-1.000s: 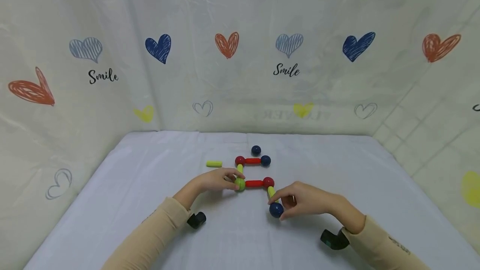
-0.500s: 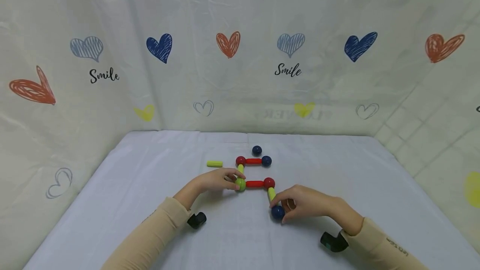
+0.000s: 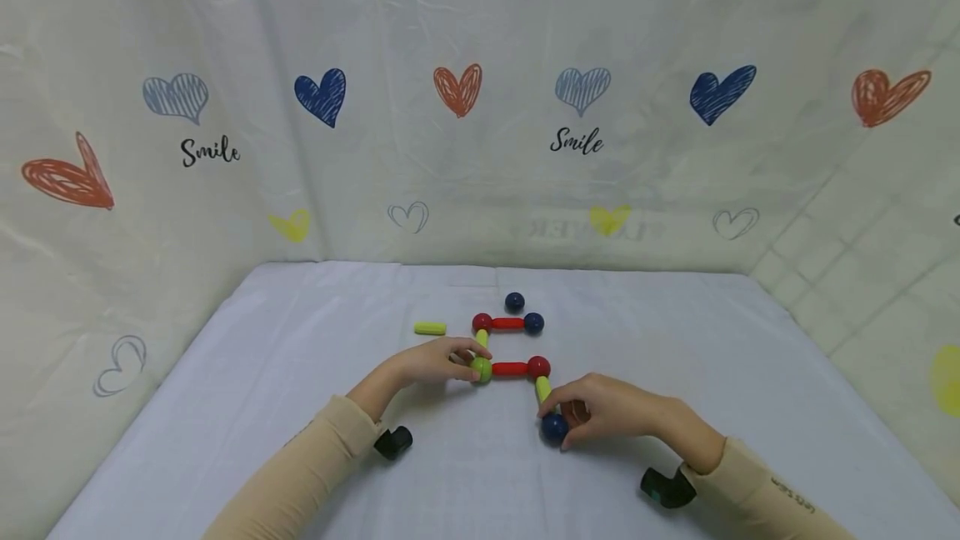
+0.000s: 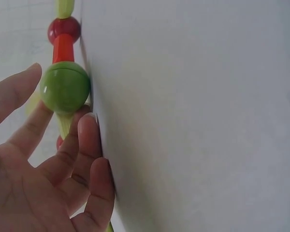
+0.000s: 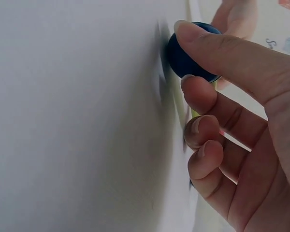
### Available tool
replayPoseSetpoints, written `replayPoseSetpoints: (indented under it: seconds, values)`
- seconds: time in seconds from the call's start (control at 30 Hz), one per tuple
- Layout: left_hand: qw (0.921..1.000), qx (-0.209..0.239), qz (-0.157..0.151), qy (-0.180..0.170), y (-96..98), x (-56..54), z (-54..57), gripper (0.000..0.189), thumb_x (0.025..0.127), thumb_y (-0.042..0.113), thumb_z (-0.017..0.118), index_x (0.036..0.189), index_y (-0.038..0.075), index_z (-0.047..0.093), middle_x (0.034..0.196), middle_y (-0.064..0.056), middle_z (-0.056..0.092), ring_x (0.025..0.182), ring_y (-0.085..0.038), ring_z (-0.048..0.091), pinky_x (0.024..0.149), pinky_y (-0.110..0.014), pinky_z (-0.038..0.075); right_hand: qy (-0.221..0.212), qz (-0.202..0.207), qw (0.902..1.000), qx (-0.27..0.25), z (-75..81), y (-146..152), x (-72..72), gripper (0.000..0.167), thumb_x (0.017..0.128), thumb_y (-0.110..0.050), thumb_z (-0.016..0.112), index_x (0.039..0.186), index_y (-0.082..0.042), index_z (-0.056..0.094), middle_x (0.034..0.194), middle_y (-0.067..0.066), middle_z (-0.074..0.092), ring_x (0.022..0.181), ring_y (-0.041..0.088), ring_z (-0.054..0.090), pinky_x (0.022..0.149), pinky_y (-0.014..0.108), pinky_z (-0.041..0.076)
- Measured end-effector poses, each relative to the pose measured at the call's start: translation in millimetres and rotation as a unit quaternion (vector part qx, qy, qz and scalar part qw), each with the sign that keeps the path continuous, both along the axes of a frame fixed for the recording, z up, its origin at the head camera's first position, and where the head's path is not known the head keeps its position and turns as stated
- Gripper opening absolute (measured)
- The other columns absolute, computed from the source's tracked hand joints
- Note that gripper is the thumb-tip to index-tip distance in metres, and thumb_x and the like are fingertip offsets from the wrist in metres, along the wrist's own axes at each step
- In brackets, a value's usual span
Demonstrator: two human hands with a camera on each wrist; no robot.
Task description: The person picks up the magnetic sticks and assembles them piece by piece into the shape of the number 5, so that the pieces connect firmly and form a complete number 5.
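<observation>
A flat chain of balls and rods lies on the white table. My left hand (image 3: 438,359) holds the green ball (image 3: 482,369) between thumb and fingers. A red rod (image 3: 510,369) runs from that ball to a red ball (image 3: 538,367). From there a yellow-green rod (image 3: 543,390) leads to a dark blue ball (image 3: 554,428), which my right hand (image 3: 611,407) pinches between thumb and fingers. In the right wrist view the thumb lies across the blue ball (image 5: 191,53). Part of the rod beside it is hidden by the fingers.
Behind the green ball, another yellow-green rod (image 3: 482,340) joins a second red ball (image 3: 482,322), a red rod (image 3: 508,323) and a blue ball (image 3: 533,323). A loose blue ball (image 3: 514,302) and a loose yellow-green rod (image 3: 430,328) lie nearby. A printed curtain (image 3: 360,182) hangs behind.
My right hand and the front blue ball have shifted slightly toward the near edge, and the rod there has swung a little. The left hand stays on the green ball.
</observation>
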State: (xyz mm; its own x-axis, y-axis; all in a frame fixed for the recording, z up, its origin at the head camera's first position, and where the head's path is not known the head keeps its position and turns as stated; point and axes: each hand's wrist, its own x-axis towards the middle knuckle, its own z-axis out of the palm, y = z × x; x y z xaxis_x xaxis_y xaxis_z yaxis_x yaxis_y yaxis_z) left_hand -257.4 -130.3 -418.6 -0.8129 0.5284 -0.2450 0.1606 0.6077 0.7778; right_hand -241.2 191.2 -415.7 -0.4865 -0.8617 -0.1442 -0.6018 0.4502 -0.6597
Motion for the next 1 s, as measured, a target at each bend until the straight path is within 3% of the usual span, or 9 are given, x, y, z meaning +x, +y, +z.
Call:
replayPoseSetpoints:
  seconds: [0.2, 0.43, 0.67, 0.83, 1.0]
  values:
    - [1.0, 0.003, -0.001, 0.001, 1.1, 2.3, 0.1, 0.036, 0.099, 0.019, 0.068, 0.135, 0.014, 0.064, 0.117, 0.001, 0.062, 0.109, -0.02, 0.052, 0.096, -0.04, 0.046, 0.016, 0.016, 0.9996, -0.017, -2.9, -1.9, 0.5, 0.036, 0.089, -0.026, 0.083, 0.122, -0.018, 0.071, 0.08, -0.018, 0.056, 0.07, -0.001, 0.051, 0.062, 0.02, 0.047]
    - [1.0, 0.004, 0.006, -0.004, 1.0, 2.5, 0.7, 0.036, 0.1, 0.021, 0.067, 0.136, 0.016, 0.065, 0.12, 0.001, 0.062, 0.113, -0.021, 0.051, 0.101, -0.044, 0.045, 0.014, 0.013, 0.9997, -0.013, -2.6, -2.9, 0.7, 0.037, 0.088, -0.026, 0.083, 0.123, -0.018, 0.071, 0.08, -0.018, 0.057, 0.071, -0.001, 0.051, 0.063, 0.019, 0.047]
    - [0.9996, 0.019, 0.02, 0.005, -2.6, 4.5, 0.6, 0.036, 0.101, 0.021, 0.067, 0.136, 0.016, 0.064, 0.127, -0.005, 0.064, 0.112, -0.022, 0.06, 0.101, -0.046, 0.048, 0.003, 0.005, 0.9999, -0.015, 6.6, 0.6, -1.0, 0.042, 0.088, -0.027, 0.083, 0.126, -0.017, 0.07, 0.082, -0.017, 0.06, 0.072, 0.001, 0.053, 0.065, 0.021, 0.048]
    - [0.997, 0.034, 0.05, 0.049, -9.3, 7.5, 5.2, 0.031, 0.1, 0.017, 0.066, 0.131, 0.013, 0.067, 0.12, -0.006, 0.067, 0.097, -0.019, 0.066, 0.088, -0.04, 0.053, 0.011, -0.019, 0.9995, -0.024, 14.6, 6.9, -4.8, 0.042, 0.09, -0.027, 0.082, 0.127, -0.015, 0.069, 0.081, -0.015, 0.061, 0.07, 0.002, 0.052, 0.063, 0.021, 0.048]
    - [0.9879, 0.031, 0.108, 0.106, -20.3, 6.7, 15.3, 0.029, 0.1, 0.013, 0.067, 0.128, 0.009, 0.068, 0.119, -0.008, 0.069, 0.102, -0.023, 0.062, 0.089, -0.04, 0.053, 0.011, -0.025, 0.9988, -0.041, 17.5, 12.8, -8.9, 0.039, 0.092, -0.026, 0.079, 0.128, -0.012, 0.069, 0.081, -0.014, 0.061, 0.069, 0.003, 0.053, 0.062, 0.022, 0.047]
